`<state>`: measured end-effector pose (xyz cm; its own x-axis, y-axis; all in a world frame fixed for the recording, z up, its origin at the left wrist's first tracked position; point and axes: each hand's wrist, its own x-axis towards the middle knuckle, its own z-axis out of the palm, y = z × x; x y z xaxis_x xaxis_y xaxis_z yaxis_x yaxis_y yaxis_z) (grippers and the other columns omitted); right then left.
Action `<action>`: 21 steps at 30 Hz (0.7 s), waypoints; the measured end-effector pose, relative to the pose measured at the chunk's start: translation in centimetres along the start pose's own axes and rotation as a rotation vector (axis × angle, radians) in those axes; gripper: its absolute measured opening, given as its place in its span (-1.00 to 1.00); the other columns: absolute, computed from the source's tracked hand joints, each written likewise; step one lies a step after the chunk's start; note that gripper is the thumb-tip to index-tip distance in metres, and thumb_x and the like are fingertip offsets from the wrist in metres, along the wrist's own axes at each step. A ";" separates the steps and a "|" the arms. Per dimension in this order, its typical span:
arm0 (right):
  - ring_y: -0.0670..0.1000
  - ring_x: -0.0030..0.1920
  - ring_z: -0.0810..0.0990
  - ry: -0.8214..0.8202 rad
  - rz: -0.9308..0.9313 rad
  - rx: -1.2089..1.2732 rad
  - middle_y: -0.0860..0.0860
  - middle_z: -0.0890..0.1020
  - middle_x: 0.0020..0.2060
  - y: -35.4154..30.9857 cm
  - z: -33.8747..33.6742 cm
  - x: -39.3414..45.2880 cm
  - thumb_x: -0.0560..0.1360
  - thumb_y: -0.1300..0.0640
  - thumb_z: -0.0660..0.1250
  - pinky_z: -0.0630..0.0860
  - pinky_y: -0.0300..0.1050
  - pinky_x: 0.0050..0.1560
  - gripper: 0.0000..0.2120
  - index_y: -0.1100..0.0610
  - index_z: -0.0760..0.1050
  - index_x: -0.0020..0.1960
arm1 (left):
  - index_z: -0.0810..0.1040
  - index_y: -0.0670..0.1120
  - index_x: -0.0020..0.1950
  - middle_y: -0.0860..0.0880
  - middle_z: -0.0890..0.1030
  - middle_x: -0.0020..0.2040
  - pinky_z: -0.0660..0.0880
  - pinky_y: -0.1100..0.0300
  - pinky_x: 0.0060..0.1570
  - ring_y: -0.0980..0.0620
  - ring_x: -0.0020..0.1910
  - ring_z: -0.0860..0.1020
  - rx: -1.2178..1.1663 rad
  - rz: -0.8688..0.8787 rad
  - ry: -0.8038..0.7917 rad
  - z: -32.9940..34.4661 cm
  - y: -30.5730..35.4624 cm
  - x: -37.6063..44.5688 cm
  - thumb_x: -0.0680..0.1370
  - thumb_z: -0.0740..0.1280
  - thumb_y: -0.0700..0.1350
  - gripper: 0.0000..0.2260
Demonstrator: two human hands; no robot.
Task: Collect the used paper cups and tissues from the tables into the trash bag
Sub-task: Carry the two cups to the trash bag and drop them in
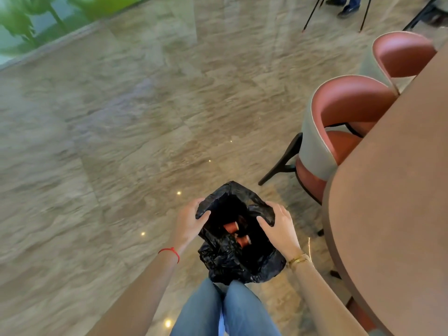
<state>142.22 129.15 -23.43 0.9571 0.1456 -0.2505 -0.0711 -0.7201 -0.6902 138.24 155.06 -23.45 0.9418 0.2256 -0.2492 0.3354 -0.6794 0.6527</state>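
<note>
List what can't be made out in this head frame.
- Trash bag contents: two red cups show; anything deeper is lost in black folds.
- Table: cut off by the right edge.
- Plants at top left: motion-blurred.
- Person at top: only the feet are in frame.

There is a single view, taken from the person's head and pointing steeply down and forward. It is wide-angle, so straight lines bend toward the edges. Close beneath the lens are the person's own legs [228,309] and both forearms, reaching toward lower centre. The floor [121,141] fills most of the frame and recedes toward the top, where it is blurred. The bench [392,190] runs along the right edge, seen from above, with two chairs [339,127] beside it, farther off.
</note>
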 end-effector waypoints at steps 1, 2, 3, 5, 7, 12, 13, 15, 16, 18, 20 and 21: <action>-0.01 0.39 0.31 0.016 -0.033 -0.020 -0.04 0.44 0.33 -1.0 -1.1 -0.5 0.54 -0.04 0.32 0.30 -0.11 0.37 -0.52 0.04 0.34 0.41 | 0.42 0.00 0.42 0.01 0.60 0.23 0.47 0.28 0.10 0.13 -0.02 0.61 0.021 0.023 0.021 -1.3 0.8 -0.6 0.57 0.33 0.04 -0.57; -0.02 0.38 0.32 0.031 -0.065 -0.037 -0.05 0.46 0.31 -1.8 -2.2 -1.1 0.54 -0.03 0.32 0.30 -0.10 0.38 -0.54 0.04 0.36 0.40 | 0.42 0.02 0.42 0.04 0.64 0.11 0.56 0.21 -0.05 0.16 -0.28 0.56 0.048 0.042 0.036 -2.7 1.5 -1.2 0.58 0.31 0.06 -0.58; -0.02 0.38 0.33 0.044 -0.092 -0.051 -0.05 0.47 0.30 -2.6 -3.2 -1.7 0.54 -0.02 0.32 0.31 -0.08 0.39 -0.55 0.05 0.37 0.39 | 0.41 0.05 0.42 0.08 0.63 -0.02 0.58 0.12 -0.22 0.18 -0.46 0.43 0.079 0.054 0.042 -3.9 2.1 -1.9 0.58 0.29 0.08 -0.59; -0.02 0.36 0.34 0.072 -0.126 -0.080 -0.04 0.48 0.28 -3.9 -5.0 -3.1 0.55 0.00 0.32 0.30 -0.09 0.38 -0.57 0.06 0.39 0.38 | 0.42 0.06 0.41 0.03 0.62 -0.13 0.45 0.09 -0.55 0.13 -0.63 0.27 0.127 0.078 0.052 -5.8 3.3 -3.1 0.58 0.27 0.10 -0.60; -0.01 0.35 0.34 0.109 -0.149 -0.116 -0.02 0.49 0.27 -4.6 -6.5 -4.5 0.54 0.01 0.33 0.24 -0.17 0.35 -0.58 0.07 0.40 0.37 | 0.45 0.02 0.38 -0.22 0.66 -0.06 0.20 0.29 -0.67 0.09 -0.66 0.26 0.130 0.137 0.069 -7.4 4.6 -4.4 0.58 0.28 0.07 -0.62; -0.01 0.35 0.34 0.198 -0.180 -0.160 -0.02 0.50 0.26 -5.2 -9.1 -8.2 0.53 0.05 0.35 0.25 -0.13 0.35 -0.59 0.05 0.41 0.36 | 0.45 0.05 0.37 -0.27 0.64 -0.03 0.22 0.40 -0.64 0.09 -0.68 0.24 0.143 0.226 0.096 -9.5 7.1 -7.7 0.56 0.25 0.11 -0.60; -0.01 0.35 0.35 0.210 -0.176 -0.163 -0.02 0.50 0.26 -5.2 -9.4 -9.1 0.53 0.05 0.35 0.28 -0.10 0.35 -0.58 0.05 0.41 0.36 | 0.45 0.05 0.37 -0.27 0.64 -0.03 0.22 0.41 -0.63 0.10 -0.68 0.24 0.141 0.235 0.102 -9.8 7.5 -8.4 0.56 0.25 0.12 -0.60; 0.00 0.35 0.35 0.238 -0.156 -0.165 -0.02 0.50 0.26 -5.2 -9.9 -11.0 0.53 0.04 0.35 0.31 -0.05 0.35 -0.57 0.04 0.40 0.37 | 0.45 0.05 0.37 -0.27 0.64 -0.06 0.27 0.39 -0.62 0.11 -0.65 0.31 0.155 0.267 0.109 -10.2 8.2 -9.8 0.57 0.26 0.11 -0.61; -0.01 0.35 0.35 0.254 -0.144 -0.165 -0.02 0.50 0.26 -5.1 -10.1 -12.0 0.53 0.03 0.34 0.31 -0.06 0.34 -0.57 0.03 0.39 0.37 | 0.46 0.06 0.36 -0.26 0.64 -0.07 0.35 0.31 -0.60 0.07 -0.58 0.45 0.167 0.287 0.116 -10.3 8.6 -10.5 0.57 0.27 0.10 -0.63; -0.03 0.35 0.33 0.291 -0.116 -0.159 -0.03 0.49 0.26 -5.1 -10.4 -14.2 0.54 0.00 0.33 0.31 -0.09 0.33 -0.56 0.02 0.38 0.39 | 0.47 0.07 0.34 -0.23 0.65 -0.08 0.53 -0.01 -0.35 -0.18 -0.25 0.62 0.182 0.325 0.130 -10.5 9.0 -12.0 0.58 0.30 0.07 -0.66; -0.05 0.35 0.32 0.343 -0.088 -0.152 -0.04 0.50 0.25 -5.2 -10.3 -16.7 0.55 -0.02 0.32 0.32 -0.10 0.32 -0.56 0.01 0.36 0.39 | 0.47 0.10 0.34 -0.16 0.67 -0.08 0.54 -0.02 -0.31 -0.21 -0.15 0.61 0.199 0.359 0.126 -10.7 9.0 -13.3 0.58 0.29 0.07 -0.67; -0.05 0.35 0.32 0.369 -0.069 -0.148 -0.04 0.50 0.25 -5.3 -10.2 -18.0 0.55 -0.03 0.31 0.32 -0.09 0.33 -0.56 0.00 0.36 0.40 | 0.46 0.12 0.34 -0.13 0.67 -0.05 0.52 0.04 -0.38 -0.18 -0.17 0.62 0.222 0.375 0.111 -10.7 8.8 -13.7 0.58 0.28 0.09 -0.67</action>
<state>128.24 123.41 -8.37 0.9967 -0.0370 0.0728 0.0126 -0.8108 -0.5852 128.49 153.48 -6.58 0.9981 0.0005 0.0619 -0.0313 -0.8591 0.5109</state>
